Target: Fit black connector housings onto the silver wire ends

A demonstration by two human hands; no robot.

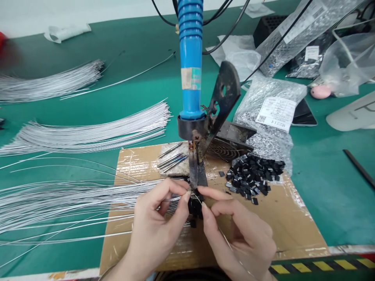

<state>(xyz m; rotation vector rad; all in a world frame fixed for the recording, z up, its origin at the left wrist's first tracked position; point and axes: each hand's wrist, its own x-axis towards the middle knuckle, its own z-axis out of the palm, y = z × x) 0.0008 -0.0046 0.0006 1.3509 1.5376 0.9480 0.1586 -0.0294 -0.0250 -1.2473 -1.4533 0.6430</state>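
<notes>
A blue-handled soldering iron (191, 50) hangs point down in a black metal bracket (224, 89), its tip (193, 171) just above my fingertips. My left hand (164, 214) is closed, thumb and index pinched right below the tip. What sits in that pinch is too small to make out. My right hand (237, 230) is closed around a thin silvery wire (225, 238), which runs between its fingers up toward the tip. Its index finger reaches close to the left fingertips. Several long white wires (73, 195) pass behind my left hand. Small black parts (195, 207) lie partly hidden under the fingers.
Cardboard (281, 226) covers the work spot on a green mat (140, 86). Black pieces (252, 175) are heaped at right, beside a bubble-wrap bag (269, 101) and a black fan (231, 144). Metal tips (172, 160) lie on a pad. More wire bundles (96, 132) are at left.
</notes>
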